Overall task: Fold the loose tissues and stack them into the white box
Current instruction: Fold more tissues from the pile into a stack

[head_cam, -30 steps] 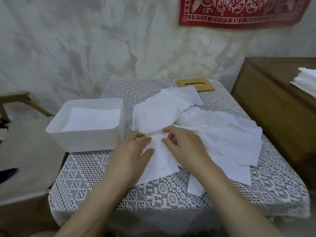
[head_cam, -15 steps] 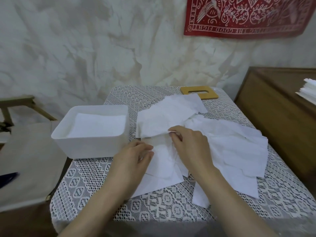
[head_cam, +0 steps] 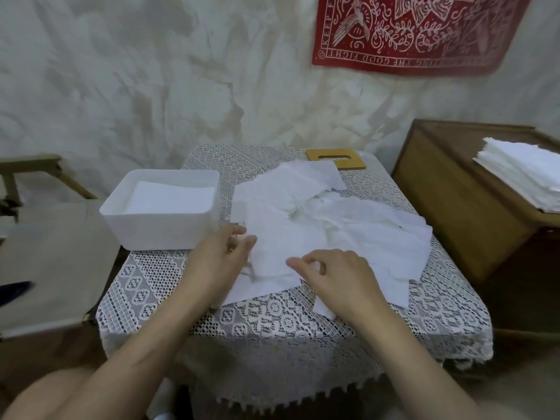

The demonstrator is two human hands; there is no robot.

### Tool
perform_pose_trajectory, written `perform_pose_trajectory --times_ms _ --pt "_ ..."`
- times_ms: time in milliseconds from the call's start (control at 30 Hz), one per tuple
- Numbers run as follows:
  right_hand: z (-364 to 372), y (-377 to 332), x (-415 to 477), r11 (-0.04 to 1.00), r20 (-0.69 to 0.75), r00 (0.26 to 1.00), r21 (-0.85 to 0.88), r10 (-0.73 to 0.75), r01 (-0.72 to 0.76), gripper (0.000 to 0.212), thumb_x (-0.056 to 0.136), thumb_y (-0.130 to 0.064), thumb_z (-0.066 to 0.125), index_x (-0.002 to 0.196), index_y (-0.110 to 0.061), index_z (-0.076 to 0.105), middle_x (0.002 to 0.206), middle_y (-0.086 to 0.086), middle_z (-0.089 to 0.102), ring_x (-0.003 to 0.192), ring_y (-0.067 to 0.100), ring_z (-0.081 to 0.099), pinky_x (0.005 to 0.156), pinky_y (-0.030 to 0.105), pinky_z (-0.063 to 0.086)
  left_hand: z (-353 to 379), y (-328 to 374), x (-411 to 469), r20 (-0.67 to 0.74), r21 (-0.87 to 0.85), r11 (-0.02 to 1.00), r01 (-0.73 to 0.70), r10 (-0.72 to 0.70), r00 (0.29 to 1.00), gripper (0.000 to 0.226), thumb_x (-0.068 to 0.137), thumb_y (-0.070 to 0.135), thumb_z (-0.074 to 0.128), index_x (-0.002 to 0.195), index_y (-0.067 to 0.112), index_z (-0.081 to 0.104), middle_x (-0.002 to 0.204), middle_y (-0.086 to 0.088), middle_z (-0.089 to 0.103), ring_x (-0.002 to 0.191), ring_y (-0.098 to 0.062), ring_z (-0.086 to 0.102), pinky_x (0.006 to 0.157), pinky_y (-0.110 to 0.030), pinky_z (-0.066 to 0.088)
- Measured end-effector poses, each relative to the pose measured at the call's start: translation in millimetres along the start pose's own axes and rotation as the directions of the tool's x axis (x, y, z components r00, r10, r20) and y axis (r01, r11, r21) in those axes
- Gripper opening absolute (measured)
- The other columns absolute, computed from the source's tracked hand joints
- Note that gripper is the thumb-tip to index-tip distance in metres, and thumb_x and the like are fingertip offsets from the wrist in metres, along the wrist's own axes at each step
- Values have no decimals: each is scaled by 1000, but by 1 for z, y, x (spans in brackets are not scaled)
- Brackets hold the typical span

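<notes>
At the counter's left, the box holds folded tissues. Beside it, the left hand's fingers pinch a tissue's left edge. The right hand's curled fingers pinch its near edge, with loose tissues piled behind.

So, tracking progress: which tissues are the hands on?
The nearest loose sheet, pinched by the left hand and right hand; those in the white box and on the wooden cabinet lie untouched.
</notes>
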State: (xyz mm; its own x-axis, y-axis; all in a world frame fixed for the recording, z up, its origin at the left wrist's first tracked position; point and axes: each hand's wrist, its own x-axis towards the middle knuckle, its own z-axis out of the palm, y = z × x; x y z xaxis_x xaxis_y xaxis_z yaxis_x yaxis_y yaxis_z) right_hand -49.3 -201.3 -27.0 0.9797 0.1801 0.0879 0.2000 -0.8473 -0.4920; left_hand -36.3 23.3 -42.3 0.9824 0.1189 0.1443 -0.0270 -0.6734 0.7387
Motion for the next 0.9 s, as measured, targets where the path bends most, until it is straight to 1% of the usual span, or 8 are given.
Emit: perform_pose_trajectory --times_ms 200,300,400,467,533,667,767,900 --pt "-8 -4 28 975 -140 985 213 97 -66 26 100 -43 53 97 -30 75 60 -3 67 69 16 65 74 31 52 5 -3 2 -5 106 994 -22 23 1000 46 98 45 63 142 35 56 98 21 66 84 -5 63 76 -32 48" --pt "0 -6 42 962 -92 986 246 141 -115 21 97 -40 57 105 -30 73 80 -9 73 84 18 69 82 31 51 6 -4 4 -7 125 992 -34 35 999 48 96 45 65 142 40 54 97 24 65 85 -3 63 78 -33 50" --pt "13 -5 57 950 -17 980 251 198 -188 32 94 -42 63 119 -24 69 105 -6 72 104 20 66 85 29 45 8 -5 8 -9 114 993 -39 40 999 48 96 43 67 143 41 54 96 25 64 84 6 59 72 -27 45" --pt "16 -7 66 922 18 972 314 234 -228 31 92 -42 67 111 -18 72 107 -3 71 104 19 66 84 30 47 9 -5 11 3 121 992 -41 41 999 49 96 43 67 143 41 54 97 25 64 85 8 58 69 -23 42" --pt "17 -9 73 904 41 970 356 238 -237 29 89 -40 70 98 -13 73 97 1 74 94 22 68 85 35 53 9 -5 12 5 111 993 -42 41 999 49 96 42 68 143 42 54 97 24 64 83 6 58 68 -22 41" --pt "18 -8 74 892 45 979 405 197 -199 17 88 -34 72 81 -20 64 65 -8 59 69 14 57 62 30 41 7 -6 11 4 39 999 -26 26 1000 51 95 41 70 143 40 56 96 21 65 80 0 60 70 -28 43" --pt "16 -4 61 864 16 996 498 85 -81 19 92 -34 69 79 -20 66 60 0 60 60 12 52 61 30 38 5 -6 7 -5 -15 999 -31 31 1000 52 93 43 71 142 37 56 101 20 65 76 -2 59 72 -31 45" --pt "4 -1 38 646 36 996 759 83 -82 13 100 -20 64 94 -14 74 58 -11 65 48 2 55 43 19 38 4 3 4 -23 -186 982 -6 2 1000 44 92 44 72 132 40 53 107 13 63 75 -5 60 60 -20 46"
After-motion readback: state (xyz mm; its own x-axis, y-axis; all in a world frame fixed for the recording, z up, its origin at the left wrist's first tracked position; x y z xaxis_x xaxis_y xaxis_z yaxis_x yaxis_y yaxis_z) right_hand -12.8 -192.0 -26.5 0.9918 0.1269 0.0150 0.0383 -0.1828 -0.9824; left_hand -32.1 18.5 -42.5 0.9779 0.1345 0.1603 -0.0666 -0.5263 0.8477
